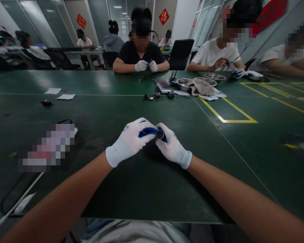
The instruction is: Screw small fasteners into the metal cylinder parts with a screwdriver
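Observation:
Both my hands wear white gloves with blue palms and meet above the green table (131, 189). My right hand (171, 145) is closed around a small dark round part (159, 135) with a pale rim, its open end facing up. From the left, my left hand (133, 136) reaches the same part, thumb and fingers pinched at its edge. Whether the left fingertips hold a separate piece is too small to tell.
Beyond my hands lie small dark metal parts (152, 97), metal bowls (184, 83) and a grey cloth (201, 87). A blurred pale object (50, 145) with a cable is at left. Several people sit across the table. Yellow tape (239, 120) marks the right side.

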`<state>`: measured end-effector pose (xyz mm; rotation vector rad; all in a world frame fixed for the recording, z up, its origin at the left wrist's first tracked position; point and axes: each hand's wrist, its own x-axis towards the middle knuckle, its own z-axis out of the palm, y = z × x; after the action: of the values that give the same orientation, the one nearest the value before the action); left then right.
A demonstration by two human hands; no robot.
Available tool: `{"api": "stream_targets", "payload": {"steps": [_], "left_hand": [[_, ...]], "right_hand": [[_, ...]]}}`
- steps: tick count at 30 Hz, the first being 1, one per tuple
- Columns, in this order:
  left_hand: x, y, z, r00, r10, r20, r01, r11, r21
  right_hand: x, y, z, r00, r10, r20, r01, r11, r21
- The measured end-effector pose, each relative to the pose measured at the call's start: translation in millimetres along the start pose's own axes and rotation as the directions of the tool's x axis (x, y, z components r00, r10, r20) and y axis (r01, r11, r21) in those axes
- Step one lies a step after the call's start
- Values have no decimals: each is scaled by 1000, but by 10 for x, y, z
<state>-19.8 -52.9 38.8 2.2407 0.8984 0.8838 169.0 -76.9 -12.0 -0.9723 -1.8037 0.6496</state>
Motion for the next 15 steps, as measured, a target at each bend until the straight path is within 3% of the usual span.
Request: {"api": "stream_targets", "payload": {"steps": [3,15], "left_hand": [[-10,3,15,999,37,36,-38,999,36],[11,103,-33,987,0,158,-28,985,172]], "right_hand": [[-3,-19,-3,1000,-10,21,11,1000,-8],[0,-17,51,994,-80,74,82,996,-30]]}}
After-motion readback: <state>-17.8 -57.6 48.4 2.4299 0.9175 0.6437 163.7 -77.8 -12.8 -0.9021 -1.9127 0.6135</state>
